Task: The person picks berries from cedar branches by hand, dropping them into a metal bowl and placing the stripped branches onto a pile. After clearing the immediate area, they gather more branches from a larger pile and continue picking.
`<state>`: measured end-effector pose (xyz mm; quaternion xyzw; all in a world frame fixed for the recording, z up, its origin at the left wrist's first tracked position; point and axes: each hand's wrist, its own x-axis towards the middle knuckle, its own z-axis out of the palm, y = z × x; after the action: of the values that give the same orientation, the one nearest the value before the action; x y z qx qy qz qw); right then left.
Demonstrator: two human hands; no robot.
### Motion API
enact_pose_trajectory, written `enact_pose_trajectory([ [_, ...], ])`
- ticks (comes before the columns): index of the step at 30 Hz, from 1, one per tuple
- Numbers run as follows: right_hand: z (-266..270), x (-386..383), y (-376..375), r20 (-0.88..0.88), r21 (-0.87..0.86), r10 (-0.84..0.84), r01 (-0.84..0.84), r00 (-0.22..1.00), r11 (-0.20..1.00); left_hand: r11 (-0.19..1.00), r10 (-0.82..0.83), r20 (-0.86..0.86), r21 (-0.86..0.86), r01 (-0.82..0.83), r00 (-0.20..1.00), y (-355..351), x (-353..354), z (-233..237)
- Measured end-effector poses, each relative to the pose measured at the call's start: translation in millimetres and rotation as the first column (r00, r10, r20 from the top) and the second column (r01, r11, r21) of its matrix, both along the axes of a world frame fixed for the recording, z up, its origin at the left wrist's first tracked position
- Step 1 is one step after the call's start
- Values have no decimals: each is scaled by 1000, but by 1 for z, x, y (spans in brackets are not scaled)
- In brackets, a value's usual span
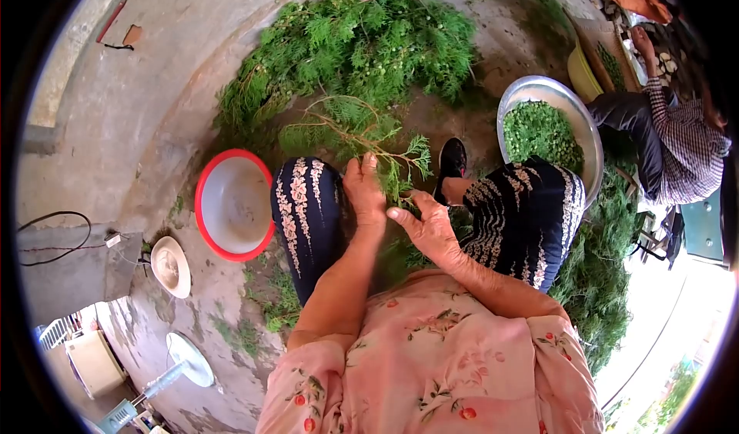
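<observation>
Between my knees, my left hand [365, 189] is closed round the stem of a green, feathery branch [362, 135], which spreads out above it. My right hand [428, 226] is beside it, thumb and fingers pinched at the branch's lower right sprigs. What lies between those fingertips is too small to make out. Past the branch lies a large heap of cut green branches [362, 45] on the ground. To the right, a metal basin [591, 126] holds many small green pieces [541, 132].
An empty white basin with a red rim [235, 205] stands at left, near a straw hat [170, 267] and a fan [190, 359]. Another person [687, 150] sits at far right beside a yellow basin [583, 72]. More greenery [596, 264] lies behind my right knee.
</observation>
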<state>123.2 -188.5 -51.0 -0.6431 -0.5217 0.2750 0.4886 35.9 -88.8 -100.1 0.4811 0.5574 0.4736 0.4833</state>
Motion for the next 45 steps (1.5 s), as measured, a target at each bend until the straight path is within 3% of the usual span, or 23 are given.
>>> enact_pose_trajectory([
  [3, -12, 0, 2, -2, -43, 22, -22, 1000, 999, 999, 13, -62, 44, -10, 998, -7, 4, 5],
  [6, -29, 3, 5, -551, -226, -49, -93, 833, 970, 1000, 24, 82, 17, -25, 996, -7, 8, 4],
  [7, -4, 8, 7, -511, -365, -82, -129, 855, 922, 999, -5, 223, 32, -2, 975, -7, 9, 6],
  [10, -4, 14, 7, -387, -311, 29, -160, 922, 937, 998, -37, 49, 42, 35, 998, -9, 11, 18],
  [11, 3, 15, 6, -445, -315, 30, -188, 895, 930, 995, -40, 19, 96, 38, 999, -10, 13, 21],
  [14, 25, 16, 5, -755, -530, -299, -277, 583, 801, 996, -73, 56, 47, 71, 996, -11, 14, 18],
  [16, 33, 15, -3, -518, -401, 8, -251, 855, 881, 998, -64, -39, 15, 65, 997, -13, 16, 13],
  [18, 32, 14, -16, -394, -375, 150, -308, 907, 874, 997, -80, -54, -19, 80, 995, -14, 18, 1],
  [20, 31, 14, -21, -498, -455, 146, -401, 855, 795, 992, -117, 19, -52, 118, 993, -12, 24, 4],
  [21, 35, 16, -24, -688, -525, -160, -334, 707, 782, 988, -142, -94, 40, 146, 985, -18, 25, 8],
  [22, 40, 26, -24, -500, -461, 47, -311, 865, 831, 985, -117, -210, 99, 140, 971, -19, 31, 14],
  [24, 59, 32, -25, -516, -638, -53, -342, 855, 690, 974, -221, -100, 19, 224, 970, -19, 35, 16],
  [27, 52, 40, -34, -50, -456, 311, -299, 949, 839, 965, -244, -131, 65, 254, 961, -22, 40, 18],
  [30, 54, 45, -41, 70, -408, 390, -330, 918, 851, 954, -273, -139, 92, 287, 952, -29, 43, 29],
  [31, 56, 46, -43, -37, -471, 323, -301, 946, 829, 953, -271, -127, 102, 285, 954, -31, 46, 28],
  [34, 55, 52, -45, -17, -638, 305, -245, 952, 730, 940, -329, -160, 42, 340, 930, -33, 49, 24],
  [35, 58, 53, -47, 89, -570, 378, -264, 922, 778, 935, -339, -179, 50, 352, 924, -33, 51, 31],
  [38, 73, 54, -47, 109, -540, 390, -275, 914, 796, 925, -340, -240, 89, 370, 909, -32, 55, 32],
  [40, 74, 56, -52, 335, -478, 483, -296, 809, 827, 919, -359, -275, 63, 389, 892, -32, 56, 36],
  [41, 75, 57, -56, 443, -450, 511, -310, 737, 837, 922, -296, -302, 159, 354, 906, -32, 58, 30],
  [42, 80, 53, -63, 369, -404, 475, -323, 799, 856, 940, -303, -243, 83, 331, 922, -26, 49, 21],
  [44, 103, 49, -77, 203, -314, 400, -328, 894, 891, 997, -69, -287, -43, 59, 956, 10, 18, -10],
  [45, 111, 57, -76, 264, -282, 377, -303, 888, 910, 997, -7, -276, 76, 29, 961, 20, 12, -23],
])
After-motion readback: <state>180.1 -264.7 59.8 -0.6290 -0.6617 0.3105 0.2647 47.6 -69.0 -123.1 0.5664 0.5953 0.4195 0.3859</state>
